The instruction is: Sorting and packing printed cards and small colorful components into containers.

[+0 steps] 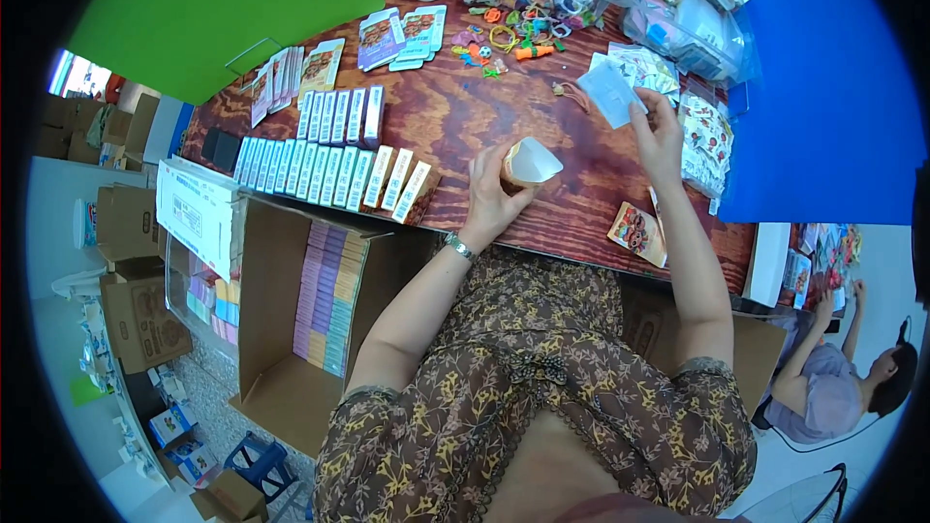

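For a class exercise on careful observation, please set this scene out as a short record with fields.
Left hand: holds small carton, top open
Right hand: pinches flat pale packet
Surface: reddish-brown tabletop
On its left: rows of small boxes
At its far side: colourful trinkets
Below, left: open cardboard box, coloured packs inside
Far right: another person, seen working nearby

Brown yellow-flowered dress (620,426), short sleeves (712,392), metal wristband (459,246)
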Demonstrator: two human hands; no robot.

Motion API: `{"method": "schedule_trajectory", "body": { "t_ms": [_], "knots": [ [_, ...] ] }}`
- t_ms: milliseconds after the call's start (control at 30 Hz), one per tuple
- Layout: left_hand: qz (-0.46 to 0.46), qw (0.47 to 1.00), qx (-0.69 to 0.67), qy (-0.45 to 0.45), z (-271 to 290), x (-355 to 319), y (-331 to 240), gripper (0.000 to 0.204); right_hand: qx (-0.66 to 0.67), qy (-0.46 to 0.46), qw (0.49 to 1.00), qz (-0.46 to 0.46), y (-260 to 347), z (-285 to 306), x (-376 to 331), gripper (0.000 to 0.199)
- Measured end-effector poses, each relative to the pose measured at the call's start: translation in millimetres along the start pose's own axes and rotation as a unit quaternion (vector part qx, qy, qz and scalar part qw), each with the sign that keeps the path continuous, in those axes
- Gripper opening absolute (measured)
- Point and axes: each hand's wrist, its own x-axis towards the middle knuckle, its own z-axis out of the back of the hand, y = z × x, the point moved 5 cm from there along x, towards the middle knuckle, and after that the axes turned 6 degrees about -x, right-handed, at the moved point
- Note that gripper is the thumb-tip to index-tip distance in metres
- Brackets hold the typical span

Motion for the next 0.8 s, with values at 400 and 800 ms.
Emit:
{"method": "schedule_trajectory", "body": {
  "t_ms": [400,800],
  "knots": [
    [0.016,0.999,0.027,-0.030,4,-2,-2,0.070,-0.168,0.189,0.921,0.296,118,-32,-50,0.020],
    [0.102,0.993,0.053,-0.019,8,-1,8,0.066,-0.189,0.235,0.893,0.334,120,-44,-47,0.028]
  ]
}}
